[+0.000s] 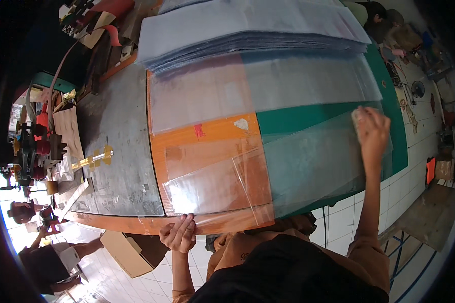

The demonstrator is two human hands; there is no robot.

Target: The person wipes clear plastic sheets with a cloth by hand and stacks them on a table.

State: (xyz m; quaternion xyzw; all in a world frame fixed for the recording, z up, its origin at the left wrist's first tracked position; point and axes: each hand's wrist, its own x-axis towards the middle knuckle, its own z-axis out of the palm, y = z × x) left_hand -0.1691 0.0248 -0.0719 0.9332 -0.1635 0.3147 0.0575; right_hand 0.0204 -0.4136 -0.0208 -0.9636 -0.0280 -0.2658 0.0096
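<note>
Sheet point(308, 166): long axis near-left to far-right, between hands | left hand point(178, 235): by near-left corner, cannot tell grip | right hand point(373, 129): clamped on pale pad point(357, 126), far-right end

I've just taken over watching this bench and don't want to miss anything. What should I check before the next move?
1. Right hand holding the pale pad: ok.
2. Left hand by the clear sheet's near left corner: ok.
3. Left hand's grip firm: cannot tell.
4. Sheet square with the stack behind: not ok, slanted.
5. Stack apart from both hands: ok.
6. Sheet free of marks: cannot tell, glare.
</note>
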